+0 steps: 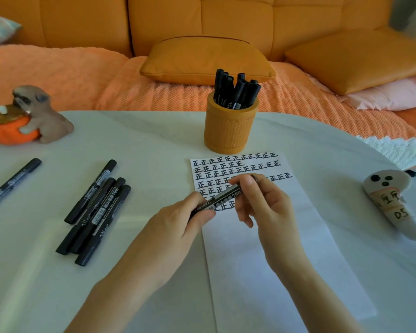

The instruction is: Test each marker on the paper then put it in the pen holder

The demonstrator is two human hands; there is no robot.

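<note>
Your left hand (190, 213) and right hand (264, 203) gripped a marker (223, 197), maybe uncapping; the pen holder (228, 131) held several, and five markers (95, 210) lay untested.

The pale table (154, 140) bears an orange pen holder (229, 131) at the back, a paper sheet (274, 272) just before it, four black markers (94, 212) bunched left, a lone marker (12, 183) farther left, a dog figurine (41, 116), a grey plush toy (392, 203)

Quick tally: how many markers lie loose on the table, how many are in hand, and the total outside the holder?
Loose markers on the table: 5
Marker in the left hand and right hand: 1
Total outside the pen holder: 6
</note>
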